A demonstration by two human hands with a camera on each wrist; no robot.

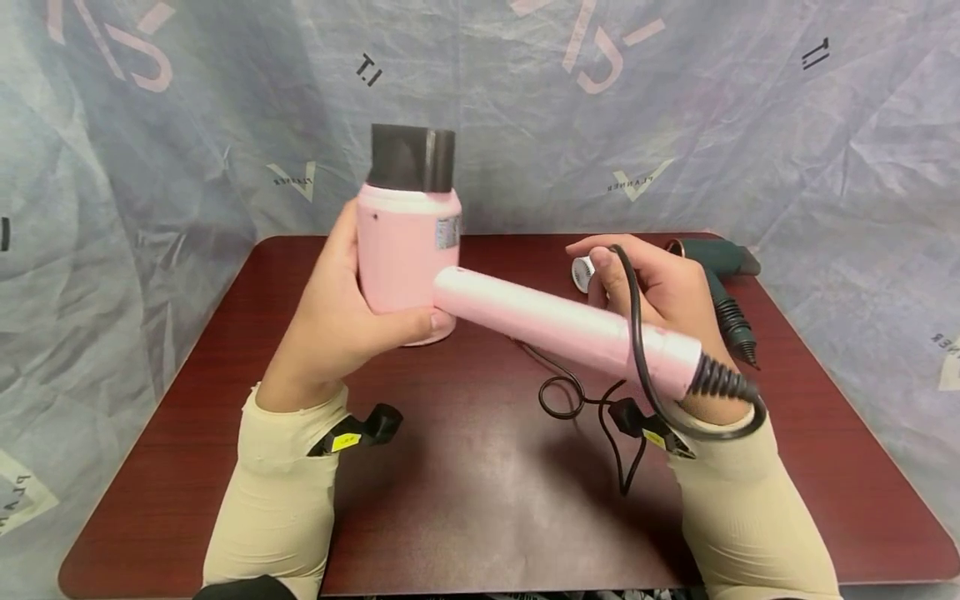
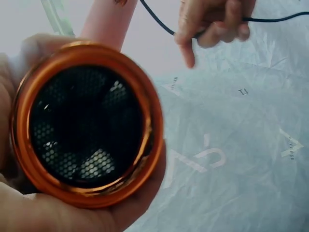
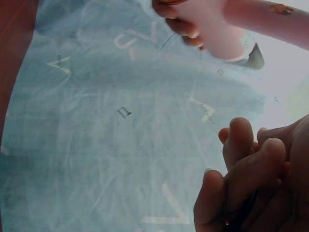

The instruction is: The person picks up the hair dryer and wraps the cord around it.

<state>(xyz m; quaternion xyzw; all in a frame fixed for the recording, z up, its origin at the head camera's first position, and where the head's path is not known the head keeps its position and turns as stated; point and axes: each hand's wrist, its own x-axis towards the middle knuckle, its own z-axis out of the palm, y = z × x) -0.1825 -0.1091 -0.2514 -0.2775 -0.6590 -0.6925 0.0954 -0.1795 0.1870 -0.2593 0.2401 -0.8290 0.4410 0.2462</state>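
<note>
Holding the pink hair dryer (image 1: 405, 258) over the tabletop (image 1: 465, 500), with left fingers (image 1: 401, 327) clamped round its barrel and long handle (image 1: 540, 318) slanting down toward right fingers (image 3: 256, 166) curled round the power cord (image 1: 637, 325).

A reddish-brown table (image 1: 465, 508) with rounded corners spans the lower frame; on it lie a looping black cord (image 1: 595, 402) right of centre, a partly hidden white object (image 1: 582, 273) above, and a dark green hair dryer (image 1: 718, 258) farther right
</note>
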